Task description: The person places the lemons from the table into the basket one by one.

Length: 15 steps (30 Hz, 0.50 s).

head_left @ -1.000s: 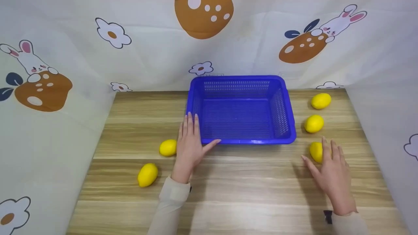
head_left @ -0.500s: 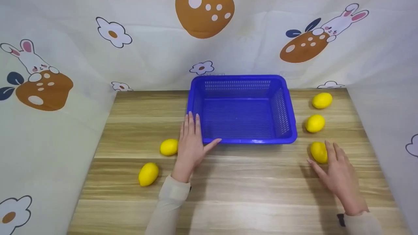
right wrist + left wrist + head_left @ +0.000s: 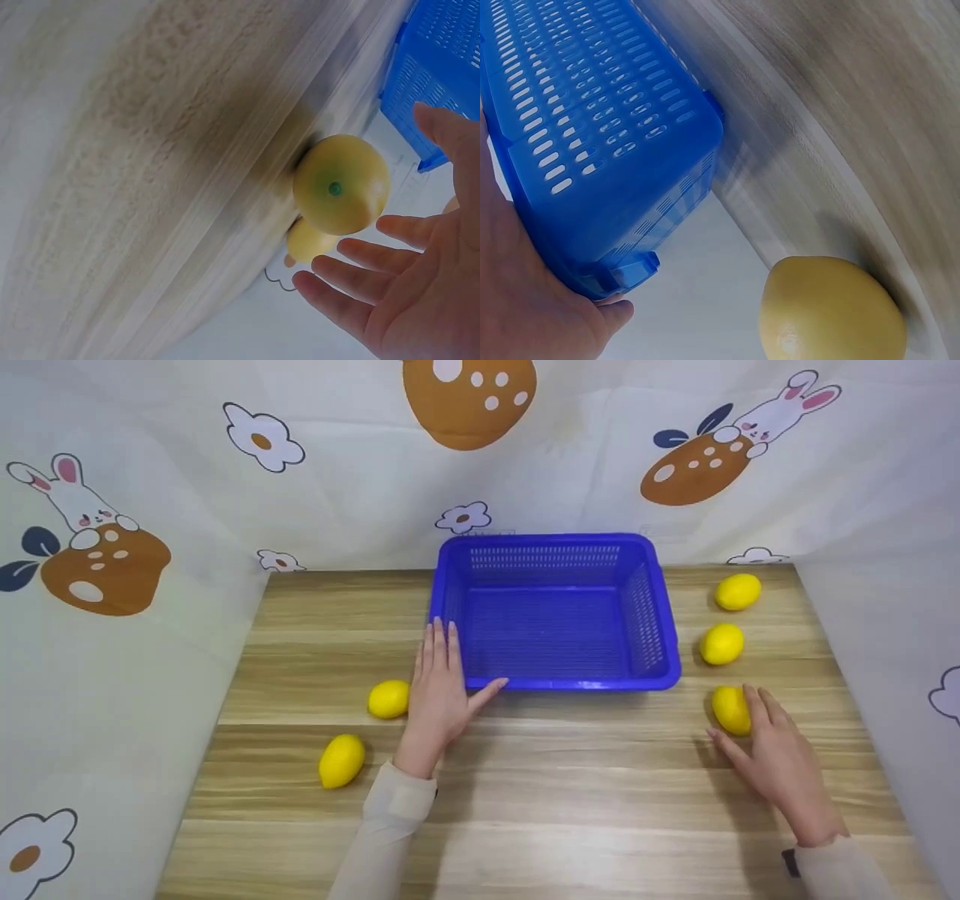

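Note:
My left hand [image 3: 437,697] rests on the near-left corner of a blue plastic basket [image 3: 570,685], its fingers straight along the left rim and the thumb at the front rim. Close up in the left wrist view, the basket's slotted wall [image 3: 630,97] stands beside that hand. On the right, my right hand [image 3: 784,757] hovers by the nearest lemon [image 3: 730,710], whose right edge the fingertips partly cover in the head view. From the right wrist, the fingers look spread and nothing is held; a lemon with a green tip [image 3: 341,186] sits just beyond them.
Two more lemons lie behind on the right, a middle lemon [image 3: 722,644] and a far lemon [image 3: 738,592]. Left of the basket are a lemon [image 3: 388,699] beside my left hand and another lemon [image 3: 342,761] nearer the front. A patterned cloth [image 3: 360,472] encloses the wooden table [image 3: 570,795].
Over the first half second my right hand drew back slightly to the right, uncovering more of the nearest lemon. Since then it has barely shifted. The left hand and basket look unmoved.

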Each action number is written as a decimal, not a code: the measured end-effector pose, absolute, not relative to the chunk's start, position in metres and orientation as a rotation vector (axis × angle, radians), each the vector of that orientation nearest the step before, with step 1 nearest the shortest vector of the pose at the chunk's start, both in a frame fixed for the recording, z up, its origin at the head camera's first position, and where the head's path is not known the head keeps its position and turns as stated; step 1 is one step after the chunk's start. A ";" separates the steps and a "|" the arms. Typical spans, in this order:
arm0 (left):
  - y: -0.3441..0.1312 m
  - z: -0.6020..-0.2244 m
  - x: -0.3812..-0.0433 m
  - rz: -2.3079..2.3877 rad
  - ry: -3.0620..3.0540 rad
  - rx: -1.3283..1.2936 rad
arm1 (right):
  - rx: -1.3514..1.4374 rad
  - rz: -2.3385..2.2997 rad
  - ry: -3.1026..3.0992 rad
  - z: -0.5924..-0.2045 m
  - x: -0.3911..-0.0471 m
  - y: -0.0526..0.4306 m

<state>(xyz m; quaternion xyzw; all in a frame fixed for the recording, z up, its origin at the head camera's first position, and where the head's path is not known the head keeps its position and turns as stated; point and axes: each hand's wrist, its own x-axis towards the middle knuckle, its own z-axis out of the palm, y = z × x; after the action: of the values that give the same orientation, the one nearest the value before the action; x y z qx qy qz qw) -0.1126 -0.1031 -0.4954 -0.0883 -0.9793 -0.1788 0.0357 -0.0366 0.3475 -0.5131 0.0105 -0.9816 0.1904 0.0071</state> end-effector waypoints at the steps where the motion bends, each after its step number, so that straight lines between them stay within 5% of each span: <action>1: -0.103 -0.496 -0.112 -0.548 -3.010 -0.273 | 0.035 0.597 -3.069 -0.513 -0.037 0.348; 15: -0.103 -0.497 -0.113 -0.576 -3.008 -0.275 | 0.066 0.692 -3.131 -0.513 -0.050 0.354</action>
<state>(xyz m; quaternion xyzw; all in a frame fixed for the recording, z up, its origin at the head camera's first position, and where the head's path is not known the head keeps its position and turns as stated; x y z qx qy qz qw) -0.1133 -0.1034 -0.4972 -0.0892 -0.9777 -0.1873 0.0331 -0.0500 0.3544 -0.5131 0.0206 -0.9757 0.2155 -0.0330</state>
